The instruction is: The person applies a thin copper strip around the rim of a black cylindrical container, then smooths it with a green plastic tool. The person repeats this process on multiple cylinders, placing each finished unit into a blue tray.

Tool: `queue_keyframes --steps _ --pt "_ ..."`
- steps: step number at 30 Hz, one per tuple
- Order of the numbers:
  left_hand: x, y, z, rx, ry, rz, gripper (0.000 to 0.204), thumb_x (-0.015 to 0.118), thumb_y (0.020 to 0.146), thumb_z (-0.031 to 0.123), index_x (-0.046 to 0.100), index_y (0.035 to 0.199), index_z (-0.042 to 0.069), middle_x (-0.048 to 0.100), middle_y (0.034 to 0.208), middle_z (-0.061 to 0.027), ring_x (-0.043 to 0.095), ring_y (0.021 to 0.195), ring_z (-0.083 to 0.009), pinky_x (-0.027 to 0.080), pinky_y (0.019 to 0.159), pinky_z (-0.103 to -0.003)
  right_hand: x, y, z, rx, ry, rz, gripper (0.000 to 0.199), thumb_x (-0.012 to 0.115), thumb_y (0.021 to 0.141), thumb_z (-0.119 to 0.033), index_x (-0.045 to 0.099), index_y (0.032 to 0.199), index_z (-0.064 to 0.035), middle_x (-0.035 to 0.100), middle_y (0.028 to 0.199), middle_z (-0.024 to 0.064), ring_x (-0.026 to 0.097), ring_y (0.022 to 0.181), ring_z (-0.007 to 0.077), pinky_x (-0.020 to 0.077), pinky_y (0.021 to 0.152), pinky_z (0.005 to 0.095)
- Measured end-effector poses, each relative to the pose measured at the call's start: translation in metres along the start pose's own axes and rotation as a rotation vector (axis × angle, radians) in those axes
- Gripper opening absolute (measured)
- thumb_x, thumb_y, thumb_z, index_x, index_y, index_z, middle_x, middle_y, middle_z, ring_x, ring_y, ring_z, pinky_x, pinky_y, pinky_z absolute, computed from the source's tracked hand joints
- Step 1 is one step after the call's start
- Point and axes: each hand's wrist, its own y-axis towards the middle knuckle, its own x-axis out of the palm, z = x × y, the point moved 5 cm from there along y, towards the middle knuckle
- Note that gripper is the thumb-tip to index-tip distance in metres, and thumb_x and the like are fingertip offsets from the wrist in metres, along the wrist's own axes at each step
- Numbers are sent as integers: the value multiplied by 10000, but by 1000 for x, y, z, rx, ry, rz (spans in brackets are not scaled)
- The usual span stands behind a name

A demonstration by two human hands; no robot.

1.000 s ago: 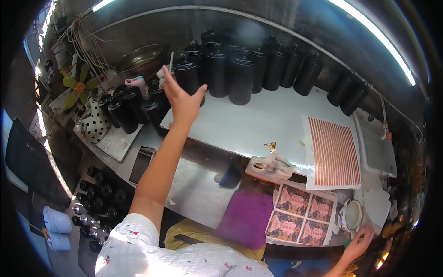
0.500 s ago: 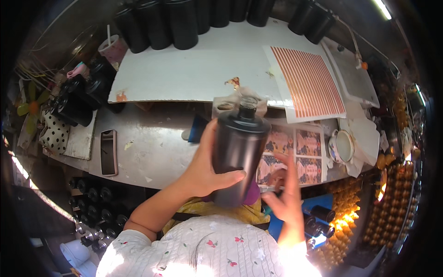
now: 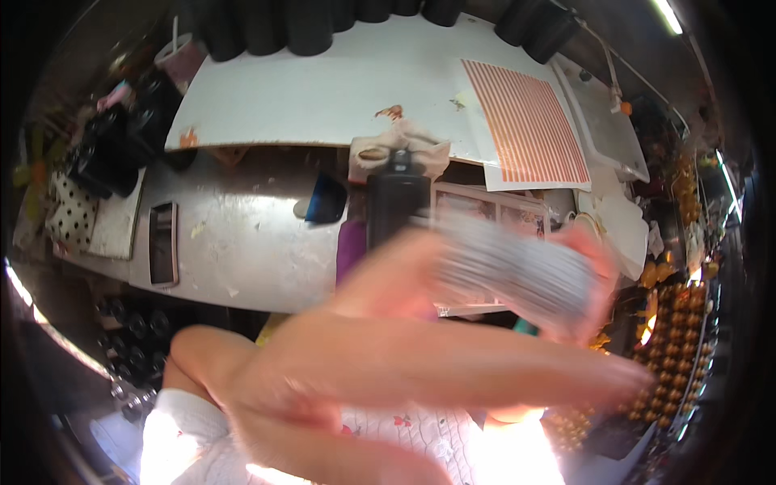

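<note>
Head view. Compared with half a second ago, I am seeing the black bottle point(image 3: 398, 194) farther up the view: it was leaning in the left hand, and now it is standing roughly upright just in front of the tissue packet point(image 3: 433, 153), its lower part hiding behind the person's left hand point(image 3: 347, 364). That hand is now looming large and blurred near the lens, long fingers stretching rightward; I cannot tell whether its upper part is touching the bottle or holding anything. A pale grey object point(image 3: 517, 267) is now showing, smeared by motion, its kind unclear; the right hand point(image 3: 600, 279) is gripping its right end.

Surroundings: big black bottles point(image 3: 307, 28) are lining the rear of the white board point(image 3: 347, 97), and the striped sheet point(image 3: 529, 121) is lying on the board's right side. On the grey bench point(image 3: 242, 242), a dark blue cup point(image 3: 327, 200) is tipping sideways and a shallow dark case point(image 3: 163, 245) is lying to its left. A polka-dot bag point(image 3: 73, 212) is sitting farther left. Obstructions: the left hand is blocking much of the lower centre; the grey object and right hand are covering much of the printed picture sheets point(image 3: 465, 206). Purple cloth point(image 3: 349, 242) is peeking out beside the bottle.
</note>
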Motion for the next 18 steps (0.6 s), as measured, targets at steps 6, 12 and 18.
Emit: queue_keyframes --steps 6,12,18 --pt "-14 8 39 57 -123 -153 700 728 881 192 418 1472 -18 498 1408 -191 458 1290 -334 329 1063 -434 8 28 -74 -400 -219 134 1006 780 789 -552 379 1440 101 614 945 68 493 575 73 371 517 192" --pt "-16 7 43 88 -253 -203 670 740 869 199 455 1437 -12 531 1361 -179 479 1258 -329 334 1058 -439 -6 38 -98 -432 -358 99 927 690 830 -589 422 1405 87 606 919 67 481 576 74 363 524 196" --pt "-20 3 40 30 -352 -271 640 752 857 205 492 1401 -6 564 1315 -166 499 1225 -325 339 1053 -444 0 60 -95 -436 -373 15 868 599 871 -626 466 1371 72 599 893 66 469 577 76 354 531 200"
